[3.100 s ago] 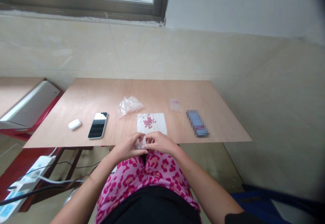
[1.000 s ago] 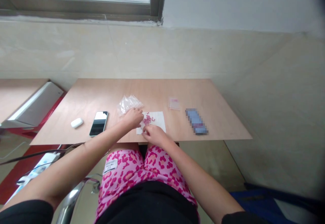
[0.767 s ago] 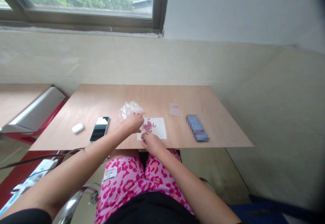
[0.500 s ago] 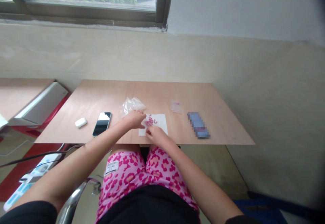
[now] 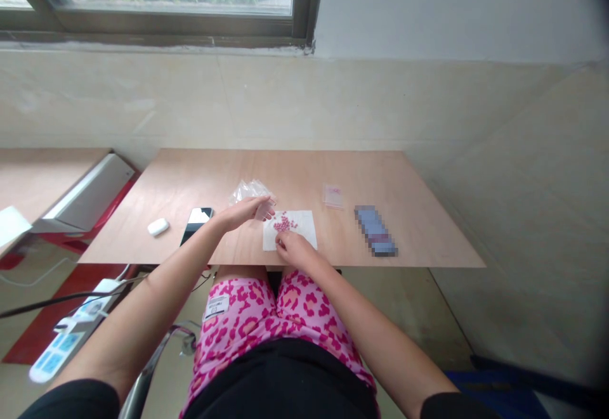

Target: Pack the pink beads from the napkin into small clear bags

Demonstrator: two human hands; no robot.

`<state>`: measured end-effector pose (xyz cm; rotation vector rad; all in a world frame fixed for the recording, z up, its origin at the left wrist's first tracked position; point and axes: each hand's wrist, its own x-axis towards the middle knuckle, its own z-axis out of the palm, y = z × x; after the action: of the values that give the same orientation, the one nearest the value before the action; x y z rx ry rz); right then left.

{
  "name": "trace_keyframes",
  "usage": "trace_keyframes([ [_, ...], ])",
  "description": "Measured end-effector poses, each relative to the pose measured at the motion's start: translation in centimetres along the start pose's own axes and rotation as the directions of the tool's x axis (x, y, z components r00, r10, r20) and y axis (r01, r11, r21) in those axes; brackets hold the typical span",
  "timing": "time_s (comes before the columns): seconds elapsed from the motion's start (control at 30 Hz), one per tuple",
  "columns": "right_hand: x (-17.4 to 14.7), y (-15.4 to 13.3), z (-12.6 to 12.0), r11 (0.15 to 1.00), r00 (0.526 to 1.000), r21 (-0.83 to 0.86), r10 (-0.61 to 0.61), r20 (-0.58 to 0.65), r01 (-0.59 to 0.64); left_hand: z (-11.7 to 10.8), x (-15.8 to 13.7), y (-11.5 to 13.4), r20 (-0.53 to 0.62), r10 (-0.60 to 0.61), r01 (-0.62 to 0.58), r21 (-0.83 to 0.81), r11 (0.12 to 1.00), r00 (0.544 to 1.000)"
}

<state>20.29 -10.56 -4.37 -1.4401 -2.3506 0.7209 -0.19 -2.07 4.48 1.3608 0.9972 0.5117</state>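
A white paper sheet (image 5: 307, 236) lies near the table's front edge, with a cluster of small pink-red beads (image 5: 284, 222) on it. My left hand (image 5: 245, 212) is above the sheet's left edge, thumb and fingers closed around what looks like a small clear plastic bag (image 5: 264, 211). Just behind that hand lies a pile of clear plastic bags (image 5: 250, 189), partly covered by it. My right hand (image 5: 295, 249) rests on the front part of the sheet, fingertips pinched together just below the beads. Whatever those fingers hold is too small to make out.
Right of the sheet lie a small clear packet (image 5: 333, 196) with pink bits and a blurred-out phone (image 5: 375, 231). On the left are a phone (image 5: 197, 221), partly behind my forearm, and a white earbud case (image 5: 158, 227). A power strip (image 5: 76, 330) with cables is below the table (image 5: 428, 241).
My left hand has lifted slightly away from the beads, toward the bag pile. My right hand stays at the sheet's front. The whole view has shifted a little.
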Motion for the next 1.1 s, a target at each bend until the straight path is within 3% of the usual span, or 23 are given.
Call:
trace_keyframes([
  [0.1,0.2,-0.1,0.1,0.999,0.999,0.002,0.038,-0.029,-0.038,-0.1,-0.6,-0.2,0.020,-0.016,0.022,-0.331,0.943,1.000],
  [0.2,0.2,0.4,-0.2,0.999,0.996,0.026,0.048,-0.074,-0.046,-0.7,-1.1,-0.5,-0.067,0.009,-0.033,-0.366,0.930,0.998],
  [0.27,0.1,1.1,-1.0,0.996,0.992,0.075,0.060,-0.112,-0.052,-1.9,-1.5,-0.6,-0.233,0.043,-0.100,-0.241,0.965,0.972],
  [0.33,0.2,2.2,-1.9,0.987,0.982,0.131,0.111,-0.156,-0.090,-3.5,-2.2,-0.7,-0.419,0.120,-0.144,-0.027,0.989,0.900],
  [0.4,0.3,3.2,-2.6,0.974,0.961,0.169,0.182,-0.207,-0.148,-5.4,-2.9,-0.7,-0.506,0.209,-0.125,0.196,0.973,0.837],
  [0.47,0.5,4.0,-3.1,0.967,0.946,0.189,0.216,-0.240,-0.173,-7.1,-3.4,-0.8,-0.533,0.267,-0.050,0.385,0.921,0.803],
  [0.53,0.7,4.3,-3.2,0.969,0.948,0.196,0.198,-0.249,-0.151,-8.5,-3.7,-1.1,-0.506,0.310,0.022,0.548,0.836,0.805],
  [0.6,0.8,4.3,-3.1,0.975,0.959,0.200,0.149,-0.240,-0.101,-9.5,-3.8,-1.7,-0.426,0.327,0.041,0.659,0.751,0.844],
  [0.7,0.8,4.1,-3.2,0.977,0.971,0.207,0.101,-0.215,-0.056,-10.2,-3.6,-2.9,-0.289,0.324,0.004,0.751,0.660,0.901],
  [0.77,0.7,4.3,-3.4,0.975,0.972,0.210,0.110,-0.209,-0.065,-10.3,-3.4,-3.7,-0.228,0.338,-0.030,0.788,0.614,0.913],
  [1.1,-0.2,5.8,-4.8,0.968,0.957,0.228,0.162,-0.242,-0.106,-8.7,-3.0,-6.5,-0.153,0.312,-0.054,0.824,0.565,0.938],
])
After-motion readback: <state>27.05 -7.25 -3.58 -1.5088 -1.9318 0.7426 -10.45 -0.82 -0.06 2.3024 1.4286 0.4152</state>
